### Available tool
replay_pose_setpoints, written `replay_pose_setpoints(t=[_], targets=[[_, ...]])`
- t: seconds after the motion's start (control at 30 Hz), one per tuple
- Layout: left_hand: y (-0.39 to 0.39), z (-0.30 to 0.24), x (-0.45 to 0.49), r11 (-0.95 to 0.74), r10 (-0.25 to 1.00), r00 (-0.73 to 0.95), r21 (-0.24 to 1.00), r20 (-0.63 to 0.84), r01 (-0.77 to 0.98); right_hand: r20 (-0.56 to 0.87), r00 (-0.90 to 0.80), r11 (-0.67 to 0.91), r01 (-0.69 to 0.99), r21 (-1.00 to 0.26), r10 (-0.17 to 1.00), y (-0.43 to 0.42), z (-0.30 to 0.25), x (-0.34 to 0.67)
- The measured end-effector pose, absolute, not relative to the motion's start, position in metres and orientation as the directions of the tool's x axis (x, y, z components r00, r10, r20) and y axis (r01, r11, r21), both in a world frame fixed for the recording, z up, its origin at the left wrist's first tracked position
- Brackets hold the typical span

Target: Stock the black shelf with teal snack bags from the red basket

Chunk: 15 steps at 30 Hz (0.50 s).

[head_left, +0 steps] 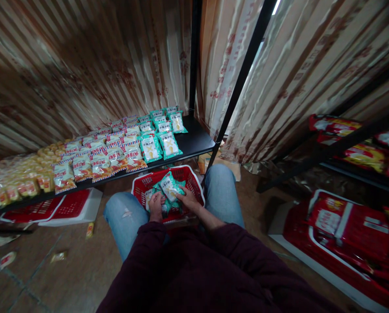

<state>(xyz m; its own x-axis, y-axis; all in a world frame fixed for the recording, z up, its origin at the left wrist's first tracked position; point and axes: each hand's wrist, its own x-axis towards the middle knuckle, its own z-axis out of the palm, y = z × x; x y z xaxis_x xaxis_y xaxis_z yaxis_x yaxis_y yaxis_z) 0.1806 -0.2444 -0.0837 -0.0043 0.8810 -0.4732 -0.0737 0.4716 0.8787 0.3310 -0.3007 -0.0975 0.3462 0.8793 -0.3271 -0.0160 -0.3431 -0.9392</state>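
Between my knees stands a red plastic basket [194, 179] with a white rim, holding several teal-and-white snack bags. My right hand [187, 198] grips one teal snack bag [169, 186] by its lower right side, raised and tilted above the others. My left hand [156, 204] is beside it over the basket's left part, fingers curled in. Another teal bag [148, 196] shows just behind that hand; whether the fingers pinch it or something else is hidden. Ahead, rows of matching teal bags [171, 145] stand upright on a black shelf [194, 143].
White-and-orange snack bags [101, 164] and small yellow packets [28, 187] fill the shelf leftward. Black posts [238, 87] rise at its end. Another red basket [73, 205] sits beneath; loose packets [58, 256] lie on the floor. At right, a basket holds red packages [364, 226].
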Motion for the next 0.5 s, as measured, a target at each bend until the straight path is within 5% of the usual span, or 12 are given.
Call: replay_pose_setpoints(t=[0.5], targets=[[-0.255,-0.076,0.185,0.578,0.806,0.228,0.810,-0.547,-0.100,-0.182,0.206,-0.207,0.109,-0.972,0.962,-0.306,-0.094,0.329]])
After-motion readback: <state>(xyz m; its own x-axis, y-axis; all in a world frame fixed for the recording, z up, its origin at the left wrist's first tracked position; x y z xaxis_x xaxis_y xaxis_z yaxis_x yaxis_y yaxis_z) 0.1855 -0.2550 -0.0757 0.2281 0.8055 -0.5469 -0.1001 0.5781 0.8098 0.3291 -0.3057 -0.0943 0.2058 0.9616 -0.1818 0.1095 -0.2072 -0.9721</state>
